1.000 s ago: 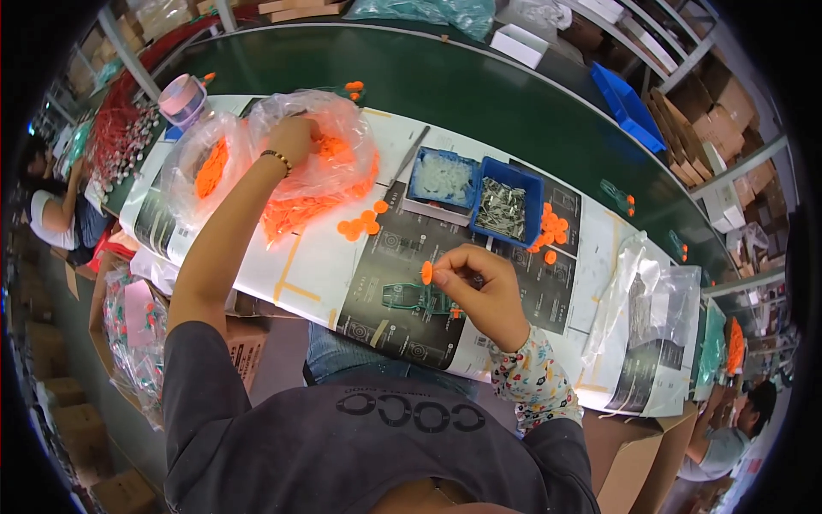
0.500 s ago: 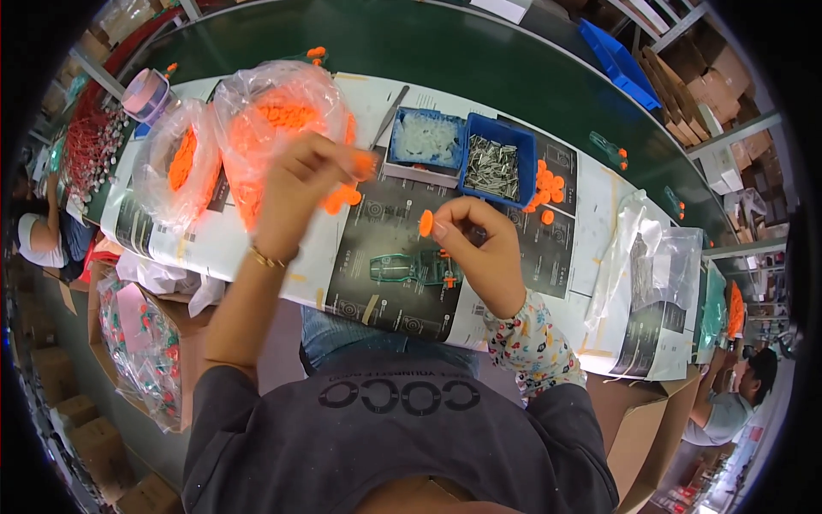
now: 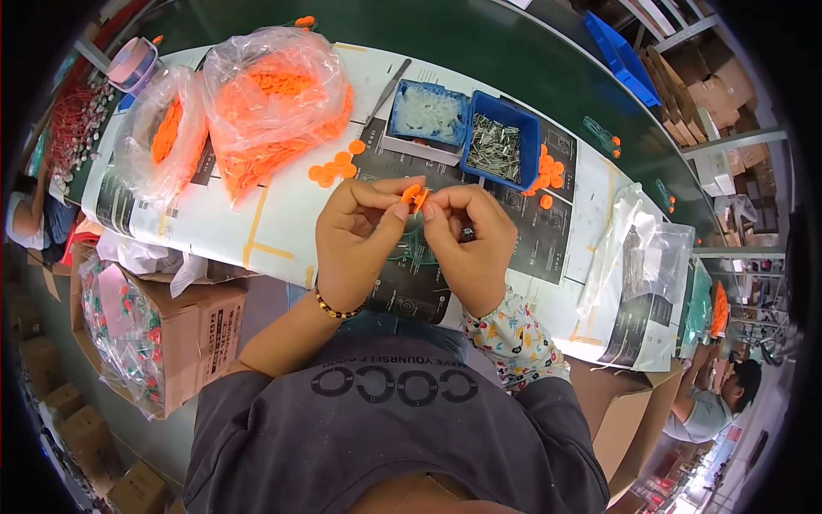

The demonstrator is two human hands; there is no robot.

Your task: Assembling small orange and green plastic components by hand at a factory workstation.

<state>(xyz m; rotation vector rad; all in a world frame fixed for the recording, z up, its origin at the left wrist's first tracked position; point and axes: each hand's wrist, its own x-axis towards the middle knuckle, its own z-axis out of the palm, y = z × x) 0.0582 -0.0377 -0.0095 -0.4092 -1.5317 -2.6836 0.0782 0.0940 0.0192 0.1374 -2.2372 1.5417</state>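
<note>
Over the black printed sheet on the table, my two hands meet fingertip to fingertip. An orange disc (image 3: 410, 193) is pinched between thumb and fingers of my left hand (image 3: 353, 244). Pressed up against it is a second orange disc (image 3: 421, 201), gripped by the fingertips of my right hand (image 3: 473, 244). Whether a pin joins the two discs is hard to make out. Beneath the hands lies a clear green plastic piece (image 3: 413, 245), mostly hidden by them.
Beyond my hands stand a blue bin (image 3: 529, 128) of metal pins and a blue tray (image 3: 464, 110) of whitish, grease-like stuff. Loose orange discs (image 3: 325, 174) lie near two clear bags (image 3: 282, 128) of orange parts. Tweezers (image 3: 389, 90) rest behind; plastic bags (image 3: 655, 261) lie at right.
My left hand has come from near the orange discs, down and right, bringing a disc against the one in my right hand. The hands now cover the green piece.
</note>
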